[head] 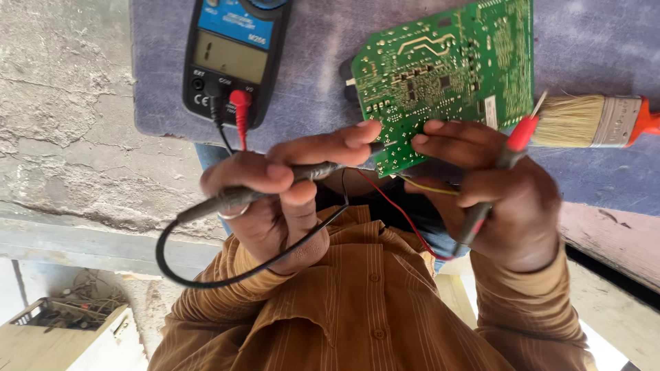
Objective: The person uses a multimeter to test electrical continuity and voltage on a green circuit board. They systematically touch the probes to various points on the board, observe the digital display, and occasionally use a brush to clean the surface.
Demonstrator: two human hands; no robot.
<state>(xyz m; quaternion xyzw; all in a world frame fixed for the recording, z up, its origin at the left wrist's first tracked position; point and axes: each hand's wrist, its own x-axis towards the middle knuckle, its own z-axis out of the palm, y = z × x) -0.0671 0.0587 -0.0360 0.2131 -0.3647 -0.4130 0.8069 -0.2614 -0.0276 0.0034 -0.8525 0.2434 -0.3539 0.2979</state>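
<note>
Fists below green circuit board (447, 69): left hand (275, 206) clenching black probe (306, 172), right hand (502, 199) clenching red probe (519, 135) near board's edge.

The left hand (275, 199) grips a black test probe (275, 182), its tip directed toward the lower edge of a green circuit board (447, 75). The right hand (495, 199) grips a red test probe (505, 161), its metal tip raised beside the board's right edge. The fingertips of both hands touch the board's lower edge. Black and red leads run to the sockets of a digital meter (234, 58) lying on the blue-covered worktop (323, 89). A paintbrush (591, 121) with an orange handle lies to the right of the board. The person wears a brown striped shirt (364, 302).
</note>
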